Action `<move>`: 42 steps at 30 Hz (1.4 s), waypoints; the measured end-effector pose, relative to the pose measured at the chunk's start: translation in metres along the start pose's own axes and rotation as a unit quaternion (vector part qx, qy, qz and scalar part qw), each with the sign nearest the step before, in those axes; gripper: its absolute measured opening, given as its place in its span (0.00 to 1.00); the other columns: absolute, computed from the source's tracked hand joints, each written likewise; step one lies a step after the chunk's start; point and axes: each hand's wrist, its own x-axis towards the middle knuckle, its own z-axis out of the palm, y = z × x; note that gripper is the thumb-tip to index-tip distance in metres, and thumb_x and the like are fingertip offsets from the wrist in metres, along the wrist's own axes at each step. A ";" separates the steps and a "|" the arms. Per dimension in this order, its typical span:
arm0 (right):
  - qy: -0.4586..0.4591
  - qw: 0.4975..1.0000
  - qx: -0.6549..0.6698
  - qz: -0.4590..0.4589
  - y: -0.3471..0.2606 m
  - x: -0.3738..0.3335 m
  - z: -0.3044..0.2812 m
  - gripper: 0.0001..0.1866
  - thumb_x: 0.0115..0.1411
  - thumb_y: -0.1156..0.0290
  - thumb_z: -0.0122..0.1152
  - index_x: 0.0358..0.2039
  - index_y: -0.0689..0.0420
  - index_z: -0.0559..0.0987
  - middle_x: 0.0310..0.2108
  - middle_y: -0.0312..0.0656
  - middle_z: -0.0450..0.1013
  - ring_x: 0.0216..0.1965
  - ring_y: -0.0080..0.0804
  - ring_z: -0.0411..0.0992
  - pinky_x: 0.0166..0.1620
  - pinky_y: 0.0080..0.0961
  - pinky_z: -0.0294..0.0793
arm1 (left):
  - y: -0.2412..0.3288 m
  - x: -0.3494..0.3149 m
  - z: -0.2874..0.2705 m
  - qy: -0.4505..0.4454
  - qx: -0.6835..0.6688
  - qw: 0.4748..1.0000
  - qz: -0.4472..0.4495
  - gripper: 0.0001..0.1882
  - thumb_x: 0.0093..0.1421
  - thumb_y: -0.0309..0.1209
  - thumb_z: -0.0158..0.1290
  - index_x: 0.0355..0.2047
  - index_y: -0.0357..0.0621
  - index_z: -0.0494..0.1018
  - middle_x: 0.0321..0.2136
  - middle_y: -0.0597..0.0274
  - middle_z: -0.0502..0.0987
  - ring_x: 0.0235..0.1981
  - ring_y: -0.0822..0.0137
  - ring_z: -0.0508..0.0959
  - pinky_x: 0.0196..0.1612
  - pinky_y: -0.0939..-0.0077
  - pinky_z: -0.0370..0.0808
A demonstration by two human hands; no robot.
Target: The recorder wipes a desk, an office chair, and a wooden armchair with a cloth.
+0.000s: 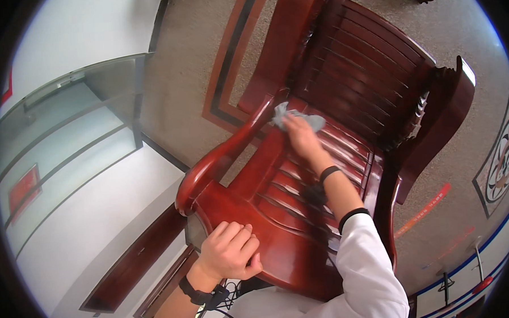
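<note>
"Where's the cloth?"

"At the back left of the seat (290, 260), near the foot of the left armrest (226, 152). It's pale grey and crumpled, with my right hand (302, 135) over it."

"Are you pinching it?"

"I can't tell. My fingers look close together on top, but they're blurred, and the cloth (316, 122) spreads out past both sides of them."

"And your left hand (230, 251)?"

"Fingers folded in, like a loose fist, at the front left of the seat. My palm is hidden, so I can't say whether it grips the edge."

"How will that cloth handle?"

"Soft, limp and light, I'd judge, so it could slip from under flat fingers. I'd bunch it at the middle and keep the loose ends tucked."

"The chair?"

"This wooden armchair (356, 154) looks stiff and heavy, hardly fragile. Its glossy finish is probably slippery. To steady it, I'd take the rounded armrest or the thick front of the seat, not the thin slats."
</note>
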 end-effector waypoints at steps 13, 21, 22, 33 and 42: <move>-0.232 0.963 0.117 0.066 -0.085 -0.010 -0.013 0.20 0.72 0.63 0.44 0.57 0.55 0.77 0.54 0.56 0.76 0.54 0.59 0.74 0.60 0.46 0.71 | 0.004 -0.005 0.001 -0.031 0.026 0.999 0.005 0.14 0.39 0.35 0.55 0.25 0.39 0.76 0.31 0.52 0.78 0.27 0.55 0.72 0.32 0.64 0.71; -0.177 0.919 -0.133 0.325 0.101 -0.107 -0.126 0.18 0.60 0.73 0.49 0.47 0.57 0.82 0.50 0.56 0.78 0.53 0.56 0.76 0.57 0.47 0.76 | 0.011 -0.001 -0.004 -0.040 0.035 0.998 0.019 0.11 0.42 0.33 0.55 0.25 0.41 0.75 0.31 0.53 0.77 0.30 0.55 0.73 0.33 0.64 0.71; -0.178 0.921 -0.152 0.310 0.112 -0.132 -0.147 0.17 0.58 0.74 0.51 0.45 0.55 0.84 0.48 0.55 0.79 0.51 0.55 0.77 0.56 0.47 0.77 | 0.012 0.000 -0.004 -0.036 0.033 0.999 0.020 0.10 0.42 0.32 0.55 0.25 0.41 0.74 0.30 0.54 0.76 0.30 0.54 0.73 0.34 0.63 0.71; -0.258 0.909 -0.088 0.315 0.018 -0.215 -0.200 0.12 0.49 0.67 0.64 0.33 0.51 0.89 0.37 0.51 0.83 0.42 0.48 0.82 0.48 0.38 0.81 | 0.015 -0.007 0.003 0.019 0.027 0.999 0.042 0.07 0.45 0.30 0.56 0.24 0.43 0.70 0.25 0.56 0.69 0.29 0.54 0.70 0.33 0.62 0.69; 0.026 0.785 0.530 0.320 -0.076 -0.084 -0.267 0.07 0.60 0.80 0.57 0.38 0.64 0.81 0.31 0.36 0.78 0.29 0.24 0.75 0.35 0.23 0.76 | 0.010 -0.014 0.004 0.045 0.027 0.998 0.036 0.07 0.45 0.30 0.56 0.22 0.44 0.70 0.24 0.57 0.68 0.29 0.55 0.70 0.33 0.62 0.69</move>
